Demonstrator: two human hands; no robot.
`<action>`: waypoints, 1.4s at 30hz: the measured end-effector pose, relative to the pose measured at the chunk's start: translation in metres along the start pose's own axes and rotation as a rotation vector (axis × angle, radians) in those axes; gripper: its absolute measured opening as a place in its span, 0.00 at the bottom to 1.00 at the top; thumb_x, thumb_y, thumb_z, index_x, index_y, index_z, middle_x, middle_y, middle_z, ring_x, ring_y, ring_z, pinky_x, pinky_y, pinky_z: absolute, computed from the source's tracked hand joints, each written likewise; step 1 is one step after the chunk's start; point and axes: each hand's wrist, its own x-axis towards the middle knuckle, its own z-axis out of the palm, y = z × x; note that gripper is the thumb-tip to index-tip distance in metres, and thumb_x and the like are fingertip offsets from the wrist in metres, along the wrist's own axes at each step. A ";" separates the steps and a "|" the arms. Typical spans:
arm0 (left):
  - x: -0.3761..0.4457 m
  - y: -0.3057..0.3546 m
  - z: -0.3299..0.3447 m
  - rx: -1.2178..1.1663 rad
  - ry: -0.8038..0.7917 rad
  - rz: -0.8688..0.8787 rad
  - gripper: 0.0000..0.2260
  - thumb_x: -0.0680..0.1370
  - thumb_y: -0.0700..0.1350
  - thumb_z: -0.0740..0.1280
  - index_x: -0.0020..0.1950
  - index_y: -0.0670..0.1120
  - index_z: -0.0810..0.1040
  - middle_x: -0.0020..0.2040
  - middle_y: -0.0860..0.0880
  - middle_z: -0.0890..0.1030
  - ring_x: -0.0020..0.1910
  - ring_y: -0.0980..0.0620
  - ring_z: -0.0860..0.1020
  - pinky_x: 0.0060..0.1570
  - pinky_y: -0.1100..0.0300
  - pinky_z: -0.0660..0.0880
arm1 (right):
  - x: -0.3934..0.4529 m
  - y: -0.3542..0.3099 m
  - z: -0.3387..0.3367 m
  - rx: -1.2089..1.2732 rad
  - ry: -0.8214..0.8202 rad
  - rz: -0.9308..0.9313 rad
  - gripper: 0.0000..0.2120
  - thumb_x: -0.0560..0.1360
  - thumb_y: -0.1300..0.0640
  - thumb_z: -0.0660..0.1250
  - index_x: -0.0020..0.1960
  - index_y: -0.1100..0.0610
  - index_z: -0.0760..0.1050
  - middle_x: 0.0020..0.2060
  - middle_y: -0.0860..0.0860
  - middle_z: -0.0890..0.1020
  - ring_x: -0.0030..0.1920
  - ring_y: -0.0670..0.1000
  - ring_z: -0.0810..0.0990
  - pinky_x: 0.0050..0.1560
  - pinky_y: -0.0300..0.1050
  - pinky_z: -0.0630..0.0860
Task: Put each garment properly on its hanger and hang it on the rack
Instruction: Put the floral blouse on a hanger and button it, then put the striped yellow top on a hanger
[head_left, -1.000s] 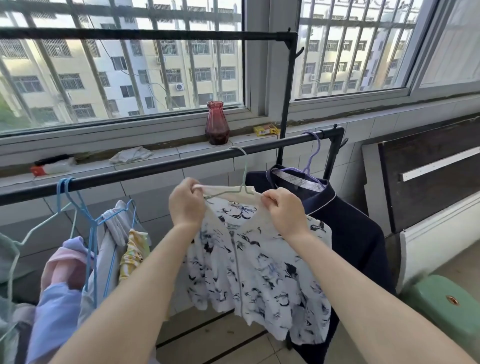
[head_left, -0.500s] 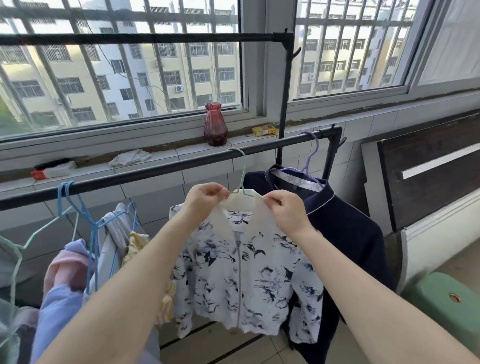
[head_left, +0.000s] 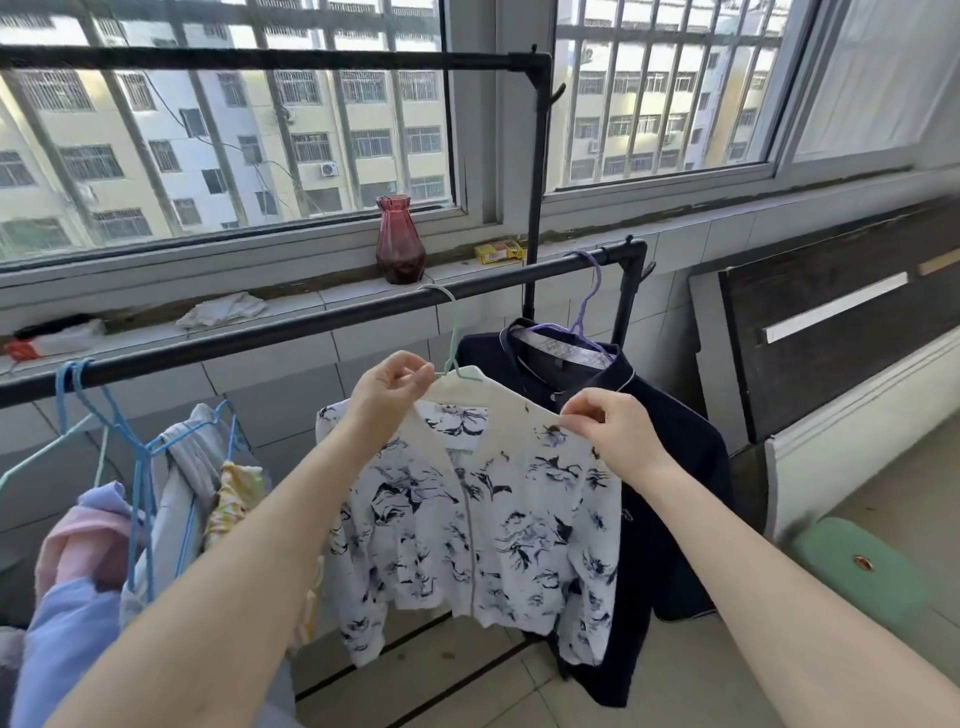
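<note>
A white jacket with a dark floral print (head_left: 483, 525) hangs on a pale green hanger (head_left: 451, 332) whose hook is over the lower black rail (head_left: 291, 328) of the rack. My left hand (head_left: 389, 387) pinches the collar close to the hanger's neck. My right hand (head_left: 608, 426) pinches the jacket's right shoulder. Right behind it a navy jacket (head_left: 670, 467) hangs on a purple hanger (head_left: 589, 306).
Blue hangers (head_left: 111, 415) with pastel garments (head_left: 78, 571) crowd the rail's left end. A red vase (head_left: 400, 240), a yellow box (head_left: 500, 251) and a rag (head_left: 221, 310) sit on the tiled sill. Dark boards (head_left: 831, 322) lean at the right, with a green stool (head_left: 862, 566) below.
The floral jacket has spread out on its hanger. My right hand slid outward from the collar to the shoulder, and my left hand stays near the hanger's neck.
</note>
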 end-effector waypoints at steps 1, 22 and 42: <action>0.001 -0.001 -0.001 0.021 -0.001 -0.004 0.07 0.78 0.54 0.68 0.46 0.52 0.81 0.35 0.55 0.76 0.29 0.54 0.67 0.30 0.64 0.67 | -0.001 0.000 0.001 -0.021 -0.005 -0.005 0.07 0.73 0.62 0.72 0.38 0.53 0.80 0.33 0.45 0.82 0.35 0.38 0.77 0.44 0.36 0.72; -0.002 0.004 0.013 0.217 0.157 0.013 0.15 0.81 0.53 0.64 0.66 0.52 0.75 0.63 0.51 0.75 0.58 0.53 0.74 0.50 0.65 0.70 | -0.025 -0.003 0.019 -0.195 -0.022 -0.007 0.10 0.78 0.61 0.65 0.38 0.56 0.75 0.36 0.48 0.77 0.38 0.47 0.73 0.42 0.42 0.67; -0.045 0.013 0.017 0.266 0.147 -0.066 0.14 0.78 0.40 0.64 0.62 0.46 0.78 0.59 0.45 0.78 0.46 0.52 0.78 0.38 0.65 0.73 | -0.042 -0.077 0.083 -0.161 0.260 -0.287 0.09 0.76 0.66 0.64 0.54 0.58 0.79 0.44 0.47 0.75 0.45 0.45 0.74 0.49 0.34 0.71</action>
